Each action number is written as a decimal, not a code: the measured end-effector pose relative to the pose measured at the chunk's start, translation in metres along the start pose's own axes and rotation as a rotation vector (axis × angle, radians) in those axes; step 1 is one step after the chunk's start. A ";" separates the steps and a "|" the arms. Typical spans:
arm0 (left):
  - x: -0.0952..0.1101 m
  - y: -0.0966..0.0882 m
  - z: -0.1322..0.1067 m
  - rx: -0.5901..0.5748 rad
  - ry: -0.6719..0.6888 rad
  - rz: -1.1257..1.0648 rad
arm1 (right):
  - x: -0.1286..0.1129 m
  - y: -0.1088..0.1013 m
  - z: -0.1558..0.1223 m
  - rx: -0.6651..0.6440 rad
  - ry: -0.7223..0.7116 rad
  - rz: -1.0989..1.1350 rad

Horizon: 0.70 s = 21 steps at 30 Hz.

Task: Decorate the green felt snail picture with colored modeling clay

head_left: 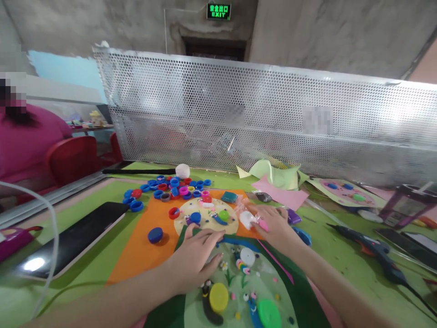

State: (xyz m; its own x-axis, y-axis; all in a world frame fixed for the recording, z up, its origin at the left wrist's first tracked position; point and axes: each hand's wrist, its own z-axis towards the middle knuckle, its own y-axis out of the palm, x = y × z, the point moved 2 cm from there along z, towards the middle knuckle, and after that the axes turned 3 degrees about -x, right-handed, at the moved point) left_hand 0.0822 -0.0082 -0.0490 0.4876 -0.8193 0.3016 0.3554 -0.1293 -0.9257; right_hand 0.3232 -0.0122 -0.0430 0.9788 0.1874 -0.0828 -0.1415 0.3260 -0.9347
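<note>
My left hand lies palm down with fingers stretched out on the upper edge of a dark green craft sheet. That sheet carries a pale green disc with clay figures, a yellow cap and a green cap. My right hand pinches a small pink clay piece next to a white clay lump. Just beyond sits a beige disc decorated with caps and clay, on an orange sheet.
Several loose bottle caps and a white ball lie behind the orange sheet. A black tablet is at left, a blue glue gun at right. A perforated metal screen closes the table's far side. A person in pink sits at far left.
</note>
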 end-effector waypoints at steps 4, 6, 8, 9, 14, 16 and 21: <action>-0.002 0.001 0.000 0.002 -0.001 -0.003 | 0.032 -0.009 -0.007 0.108 0.226 -0.056; -0.002 0.001 0.000 0.005 -0.004 0.007 | 0.044 -0.010 -0.008 0.108 0.310 -0.079; -0.002 0.002 0.001 0.005 -0.007 0.017 | 0.053 -0.010 -0.008 0.072 0.343 -0.093; -0.002 0.002 0.001 0.004 -0.008 0.021 | 0.058 -0.011 -0.009 0.053 0.357 -0.098; -0.001 0.003 0.001 0.011 -0.008 0.038 | 0.088 -0.022 -0.015 -0.030 0.544 -0.114; -0.001 0.003 0.001 0.016 -0.011 0.036 | 0.097 -0.024 -0.018 -0.065 0.631 -0.114; -0.001 0.002 0.001 0.032 -0.017 0.014 | 0.101 -0.010 -0.022 -0.099 0.678 -0.119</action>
State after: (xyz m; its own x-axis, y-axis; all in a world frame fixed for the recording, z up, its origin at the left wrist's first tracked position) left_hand 0.0832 -0.0075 -0.0511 0.5061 -0.8111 0.2931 0.3740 -0.0998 -0.9220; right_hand 0.4264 -0.0169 -0.0495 0.8680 -0.4750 -0.1450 -0.0447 0.2160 -0.9754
